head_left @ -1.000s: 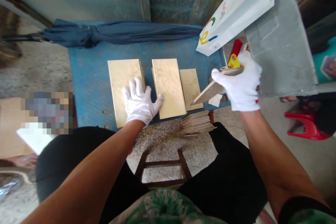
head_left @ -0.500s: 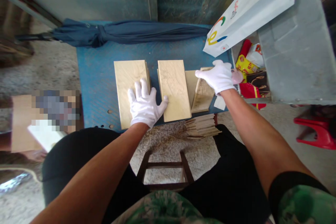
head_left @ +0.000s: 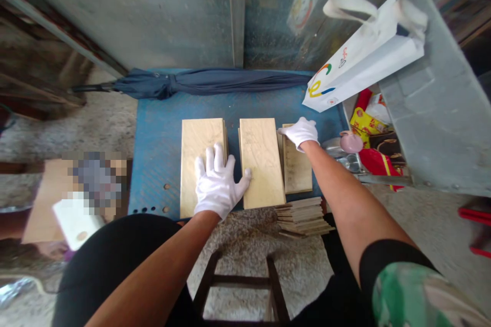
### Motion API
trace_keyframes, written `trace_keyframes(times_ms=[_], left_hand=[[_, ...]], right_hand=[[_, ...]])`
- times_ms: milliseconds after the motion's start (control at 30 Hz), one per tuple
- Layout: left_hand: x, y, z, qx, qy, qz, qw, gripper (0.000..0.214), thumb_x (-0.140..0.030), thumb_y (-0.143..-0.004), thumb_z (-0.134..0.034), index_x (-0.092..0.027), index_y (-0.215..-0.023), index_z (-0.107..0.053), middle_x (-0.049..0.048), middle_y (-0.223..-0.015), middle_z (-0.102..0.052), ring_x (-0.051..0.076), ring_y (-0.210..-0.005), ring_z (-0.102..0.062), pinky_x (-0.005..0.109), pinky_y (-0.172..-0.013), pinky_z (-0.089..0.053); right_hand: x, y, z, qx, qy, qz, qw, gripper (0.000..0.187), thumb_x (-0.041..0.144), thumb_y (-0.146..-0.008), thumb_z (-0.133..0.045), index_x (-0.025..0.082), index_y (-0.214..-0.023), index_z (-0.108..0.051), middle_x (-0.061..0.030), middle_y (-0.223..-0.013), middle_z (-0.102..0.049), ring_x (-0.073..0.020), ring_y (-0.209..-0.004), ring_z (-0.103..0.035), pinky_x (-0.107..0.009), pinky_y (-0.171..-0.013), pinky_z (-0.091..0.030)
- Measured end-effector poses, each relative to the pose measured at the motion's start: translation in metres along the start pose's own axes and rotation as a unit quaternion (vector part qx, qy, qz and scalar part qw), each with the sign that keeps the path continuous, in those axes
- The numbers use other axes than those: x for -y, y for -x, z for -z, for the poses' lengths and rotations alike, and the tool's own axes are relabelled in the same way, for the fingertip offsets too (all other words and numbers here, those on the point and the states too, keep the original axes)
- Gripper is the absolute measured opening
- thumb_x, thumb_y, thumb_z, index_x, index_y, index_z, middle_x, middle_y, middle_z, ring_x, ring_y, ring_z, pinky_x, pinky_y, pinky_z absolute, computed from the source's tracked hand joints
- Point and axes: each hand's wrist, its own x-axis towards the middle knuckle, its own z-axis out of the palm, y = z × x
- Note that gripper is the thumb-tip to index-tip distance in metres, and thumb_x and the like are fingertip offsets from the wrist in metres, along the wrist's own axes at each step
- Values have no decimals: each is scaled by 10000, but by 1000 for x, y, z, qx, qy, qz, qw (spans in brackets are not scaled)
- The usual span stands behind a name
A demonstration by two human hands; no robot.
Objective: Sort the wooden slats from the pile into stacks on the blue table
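I see the left gloved hand (head_left: pixel 218 181) spread wide on the left board stack (head_left: pixel 201 138), thumb touching the middle board stack (head_left: pixel 263 173). The right gloved hand (head_left: pixel 301 133) covers the right-hand board's (head_left: pixel 297 171) far end; I can't tell whether its fingers grip. All sit near the blue table's (head_left: pixel 153 143) near edge, with room toward the umbrella (head_left: pixel 230 82). The white bag (head_left: pixel 368 61) shows a yellow "e".
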Motion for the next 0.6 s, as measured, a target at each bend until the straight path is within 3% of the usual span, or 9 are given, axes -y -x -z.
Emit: trace_keyframes(times_ms=[400,600], left_hand=[[-2,-1,1,-8,-24,-4,1000,660,-596,-974,-445,-114,-1363,-673,268,-1660,-329,487,-1537,-301,677,-1220,-276],[-3,-1,3,-9,-18,-5,1000,664,-589,-970,-454,-99,-1358,-678,271,-1655,-338,495,-1532,-303,674,-1222,-271]], right_hand=[[-2,-15,-39,10,-24,-37,999,907,625,-631,-883,78,-1306,-626,-283,-1334,-540,-367,-1194,-634,-466,-992,-546],[-13,-18,-50,-13,-70,-31,997,582,400,-790,-807,44,-1224,-649,-262,-1247,-612,-353,-1155,-653,-456,-1017,-525]])
